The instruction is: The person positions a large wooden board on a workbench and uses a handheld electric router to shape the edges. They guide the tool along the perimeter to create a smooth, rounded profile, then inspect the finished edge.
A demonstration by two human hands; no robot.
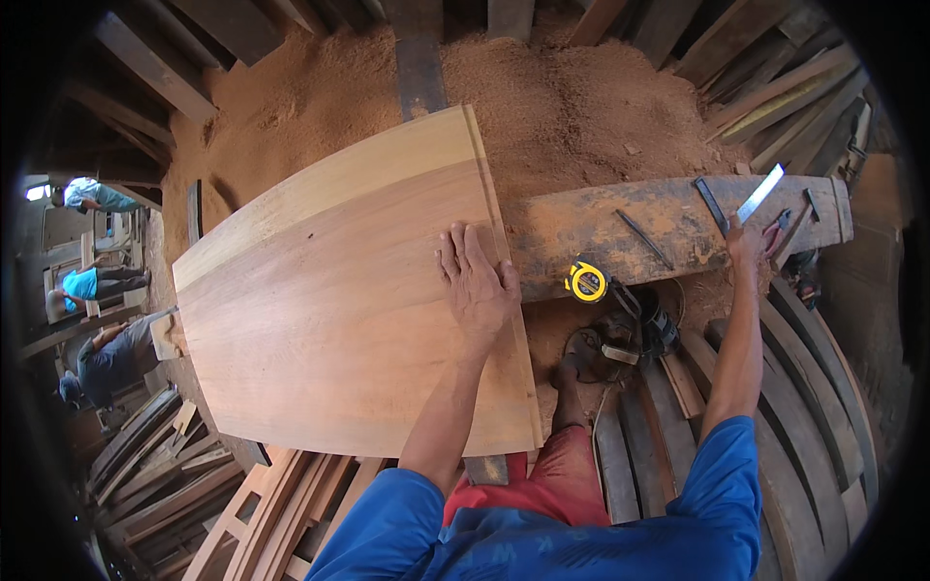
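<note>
My left hand (475, 271) lies open with fingers slightly spread on a large, pale wooden panel (325, 329) with a curved far edge, near its right edge. At the right, my right hand (744, 242) grips a metal square (760, 191) with a bright blade and what looks like a dark arm, over a weathered plank (562, 237). A yellow-and-black tape measure (586, 280) sits on the plank's near edge, beside a thin dark bar (644, 239). Pliers (776, 230) and a short dark tool (812, 203) lie near the plank's right end.
Sawdust (581, 107) covers the ground beyond the panel. Stacked timber (804, 387) surrounds the work spot. A dark power tool (651, 324) is below the plank, near my foot. Three other people (111, 363) are along the left side among planks.
</note>
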